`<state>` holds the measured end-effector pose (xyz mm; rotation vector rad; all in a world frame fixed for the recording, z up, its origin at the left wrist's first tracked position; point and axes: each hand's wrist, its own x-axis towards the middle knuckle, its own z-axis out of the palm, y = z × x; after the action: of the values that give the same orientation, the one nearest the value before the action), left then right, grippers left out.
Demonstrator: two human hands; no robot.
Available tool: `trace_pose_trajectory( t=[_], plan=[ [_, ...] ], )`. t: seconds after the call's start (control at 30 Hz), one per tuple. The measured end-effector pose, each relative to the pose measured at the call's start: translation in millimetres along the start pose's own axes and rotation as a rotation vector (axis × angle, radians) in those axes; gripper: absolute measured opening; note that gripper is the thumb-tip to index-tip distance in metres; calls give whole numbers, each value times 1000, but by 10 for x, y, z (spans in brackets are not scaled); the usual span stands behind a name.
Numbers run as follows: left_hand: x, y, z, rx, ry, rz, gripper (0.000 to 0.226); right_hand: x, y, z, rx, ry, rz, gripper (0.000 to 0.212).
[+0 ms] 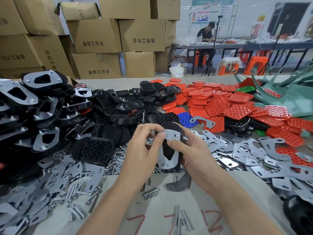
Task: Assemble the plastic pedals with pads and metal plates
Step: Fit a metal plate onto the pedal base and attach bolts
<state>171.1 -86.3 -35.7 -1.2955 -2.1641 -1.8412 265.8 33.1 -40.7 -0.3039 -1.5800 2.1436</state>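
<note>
— What are the hands doing?

— Both are raised over the near middle of the beige worktable [169, 204]. The right hand [194, 155] wraps round the right side of an oval black plastic pedal [171, 127], fingers curled behind it and thumb pressed on its face. The left hand [144, 146] is curled too, its thumb and forefinger pinching the left edge of a flat grey metal plate [169, 135] that lies on the pedal.

— Is the plate fastened?

— A small silver bolt end [177, 135] shows through its far part and another at its near tip. How tight they are, I cannot tell.

— And the stock around?

— On the far right is a spread of red perforated pads [216, 107]. One blue perforated pad [185, 118] lies just beyond the held pedal, and a green perforated pad [245, 89] is farther back. In the far centre is a heap of bare black pedals [122, 106], and on the far left are stacked pedals carrying plates [42, 106]. Loose grey plates [254, 158] lie on the right and the near left. Silver bolts [76, 192] are scattered under and left of the hands.

— Beyond the table?

— Brown cardboard boxes [96, 36] are stacked on the left, and a seated person [205, 33] is at a far table.
</note>
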Motion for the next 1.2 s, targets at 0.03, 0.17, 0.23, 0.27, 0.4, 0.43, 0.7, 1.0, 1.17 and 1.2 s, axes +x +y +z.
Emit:
trace_pose_trajectory(
  t=[0.03, 0.17, 0.23, 0.27, 0.4, 0.43, 0.7, 1.0, 1.17, 1.2],
  plan=[
    [-11, 1, -2, 12, -18, 28, 21, 2, 4, -2, 2, 13, -2, 37],
    [-24, -29, 9, -82, -4, -39, 16, 6, 9, -4, -16, 32, 3, 40],
    [-9, -38, 19, -63, 17, -34, 9, 3, 5, 5, -32, 19, 5, 39],
    [-1, -41, 22, -31, 29, -13, 8, 2, 1, 7, -39, 17, 2, 39],
    [-19, -44, 16, 27, -26, 63, 25, -1, 3, 1, -39, 43, -15, 41],
    [-27, -44, 12, 14, -25, 52, 27, 0, 4, 0, -44, 51, -15, 41],
    [-8, -49, 22, 7, 7, 31, 18, 3, -5, 15, -53, 62, 9, 40],
    [8, -61, 42, 29, 35, -7, 8, -11, -13, 21, -58, 49, 25, 39],
    [-33, -48, 15, 37, 4, 40, 26, 4, 10, 18, -58, 68, 28, 43],
    [-33, -44, 18, -11, 13, 9, 20, 3, 12, 14, -60, 65, 26, 44]
  ],
)
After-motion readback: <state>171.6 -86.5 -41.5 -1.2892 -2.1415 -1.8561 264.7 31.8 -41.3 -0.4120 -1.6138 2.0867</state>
